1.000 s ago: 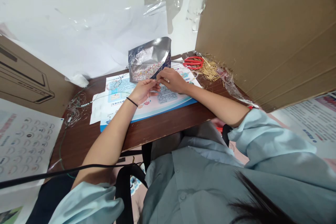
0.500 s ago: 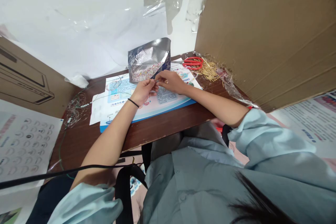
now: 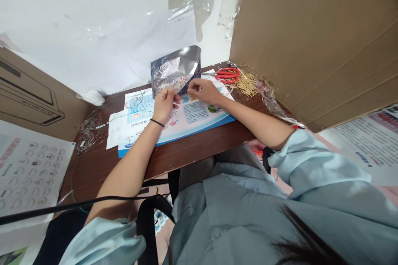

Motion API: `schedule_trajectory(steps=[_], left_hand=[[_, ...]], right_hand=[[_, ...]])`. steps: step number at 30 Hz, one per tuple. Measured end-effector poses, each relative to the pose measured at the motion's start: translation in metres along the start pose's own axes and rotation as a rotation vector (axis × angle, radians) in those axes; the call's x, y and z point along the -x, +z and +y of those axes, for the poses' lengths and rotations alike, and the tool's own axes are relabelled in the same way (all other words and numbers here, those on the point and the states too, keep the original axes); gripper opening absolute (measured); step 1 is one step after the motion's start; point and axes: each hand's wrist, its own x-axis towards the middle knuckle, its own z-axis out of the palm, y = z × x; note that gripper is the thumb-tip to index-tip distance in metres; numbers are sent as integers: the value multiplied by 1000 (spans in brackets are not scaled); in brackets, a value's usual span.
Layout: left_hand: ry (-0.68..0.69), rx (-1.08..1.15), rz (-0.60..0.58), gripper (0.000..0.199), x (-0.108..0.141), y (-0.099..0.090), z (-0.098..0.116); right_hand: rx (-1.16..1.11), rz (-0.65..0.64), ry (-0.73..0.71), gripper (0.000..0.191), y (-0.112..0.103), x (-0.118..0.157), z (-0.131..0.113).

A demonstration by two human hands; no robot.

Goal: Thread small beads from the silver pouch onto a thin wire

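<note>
Beads (image 3: pixel 183 82) lie in the foil pouch (image 3: pixel 188 56), far centre on the surface (image 3: pixel 199 148); a nudge from the curled left hand (image 3: pixel 165 104) or right hand (image 3: pixel 204 90) could spill them. Whether either grips anything, I cannot tell.

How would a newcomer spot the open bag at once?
On the brown table lies a printed sheet with a blue near edge. At its far side, before the white wall, sits the open bag. Unlike the red-handled scissors on its right, it is silvery inside and holds small beads.
</note>
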Motion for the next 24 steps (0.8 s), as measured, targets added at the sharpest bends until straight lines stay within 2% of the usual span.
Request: schedule_trajectory(steps=[2, 5, 8, 9, 12, 13, 14, 18, 19, 21, 24], left_hand=[[2, 2, 28, 29, -2, -1, -1], [11, -15, 32, 29, -4, -1, -3], [61, -50, 39, 30, -3, -1, -3], [84, -62, 45, 31, -2, -1, -2], [138, -92, 60, 31, 1, -1, 3], [145, -94, 63, 31, 2, 0, 5], [147, -88, 64, 31, 3, 1, 7], [139, -17, 22, 30, 6, 3, 9], [142, -6, 9, 30, 6, 3, 9], [147, -4, -1, 30, 6, 3, 7], [144, -11, 32, 28, 6, 3, 6]], right_hand=[[-235, 36, 128, 29, -9, -4, -1], [-513, -76, 237, 46, -30, -5, 2], [-485, -413, 365, 73, -51, 2, 8], [-454, -532, 392, 75, -56, 5, 8], [-354, -897, 425, 68, -54, 11, 2], [-344, -943, 406, 64, -48, 12, -3], [-351, -897, 373, 60, -41, 12, -6], [-363, -294, 320, 41, -10, 8, -12], [-349, -210, 304, 37, -4, 7, -11], [-347, -159, 300, 29, 2, 8, -7], [-349, -224, 297, 26, 3, 11, -4]])
